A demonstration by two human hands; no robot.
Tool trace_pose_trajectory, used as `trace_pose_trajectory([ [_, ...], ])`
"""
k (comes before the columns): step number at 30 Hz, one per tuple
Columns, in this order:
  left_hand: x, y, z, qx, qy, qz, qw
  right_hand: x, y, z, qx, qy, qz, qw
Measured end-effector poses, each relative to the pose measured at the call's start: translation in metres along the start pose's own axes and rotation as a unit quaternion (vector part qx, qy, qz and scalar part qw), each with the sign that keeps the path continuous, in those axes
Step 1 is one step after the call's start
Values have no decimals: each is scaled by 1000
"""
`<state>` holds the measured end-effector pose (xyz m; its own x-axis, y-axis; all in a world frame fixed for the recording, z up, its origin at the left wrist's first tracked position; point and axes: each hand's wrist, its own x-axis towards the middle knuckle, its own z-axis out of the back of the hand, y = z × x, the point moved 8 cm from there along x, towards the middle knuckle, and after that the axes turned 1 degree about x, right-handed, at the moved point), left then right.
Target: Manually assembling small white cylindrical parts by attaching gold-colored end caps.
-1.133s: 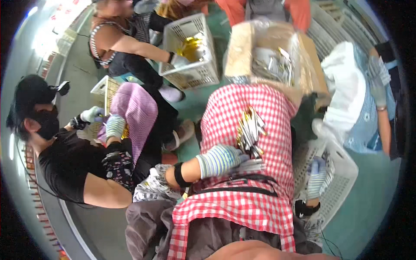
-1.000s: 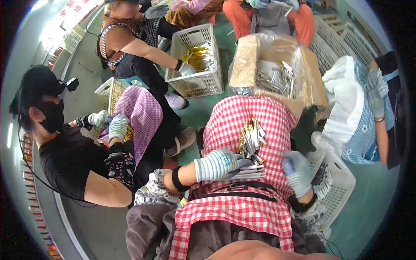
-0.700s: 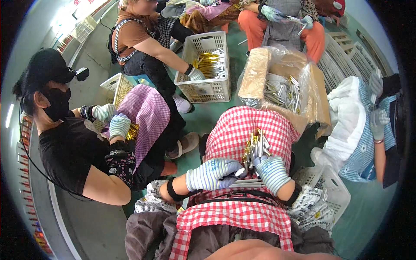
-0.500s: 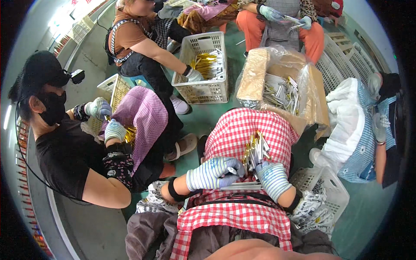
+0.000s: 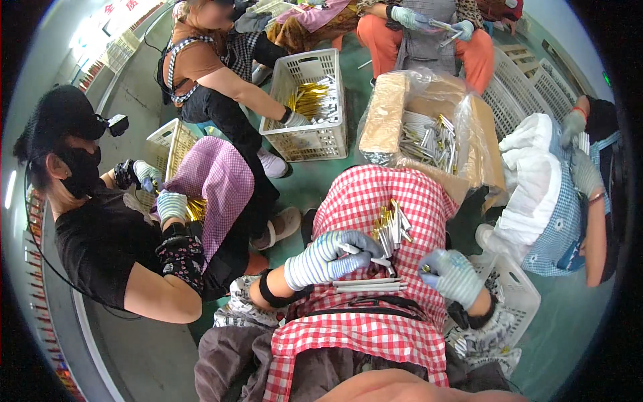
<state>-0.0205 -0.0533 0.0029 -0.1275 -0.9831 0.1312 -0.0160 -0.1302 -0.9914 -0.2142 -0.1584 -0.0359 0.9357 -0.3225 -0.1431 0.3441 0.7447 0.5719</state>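
Observation:
My left hand (image 5: 331, 258), in a striped glove with grey fingertips, is closed around a slim silver-white tube (image 5: 349, 248) above my lap. To its right, my right hand (image 5: 457, 277), gloved the same way, is raised off my thigh with its fingers pinched. A small dark and yellowish end shows at those fingertips; I cannot make out what it is. Between my knees, on the red-and-white checked apron (image 5: 343, 201), lies a loose pile of silver and gold tubes (image 5: 391, 231). Nearer me, several pale tubes (image 5: 368, 286) lie side by side across the apron.
A plastic-lined cardboard box (image 5: 383, 117) of tubes stands beyond my knees. A white crate (image 5: 521, 295) is by my right leg. Another crate (image 5: 305, 144) holds gold and white tubes, with a co-worker's hand in it. Co-workers sit left, ahead and right.
My right hand has left the tube pile and moved right, now pinching something small. My left hand has shifted slightly right, over the pile's near edge, still holding a tube.

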Motion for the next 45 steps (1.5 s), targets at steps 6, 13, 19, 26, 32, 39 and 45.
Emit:
trace_pose_trajectory([
  [6,0,-25,32,-70,-195,-60,976,-2,-5,-33,-22,-93,11,995],
  [13,13,-5,43,-150,-250,-48,955,3,16,13,88,-237,42,966],
  [19,15,-10,28,-178,-207,-68,960,11,40,38,88,-317,61,942],
  [26,27,-43,7,541,-42,-139,829,18,51,58,59,-306,80,947],
  [32,33,-37,5,602,18,-94,793,26,61,57,19,-237,80,968],
  [39,30,-46,-11,663,63,-92,741,26,80,56,-39,-221,126,966],
  [45,18,-30,-31,682,133,-100,712,19,84,31,-54,-166,89,981],
])
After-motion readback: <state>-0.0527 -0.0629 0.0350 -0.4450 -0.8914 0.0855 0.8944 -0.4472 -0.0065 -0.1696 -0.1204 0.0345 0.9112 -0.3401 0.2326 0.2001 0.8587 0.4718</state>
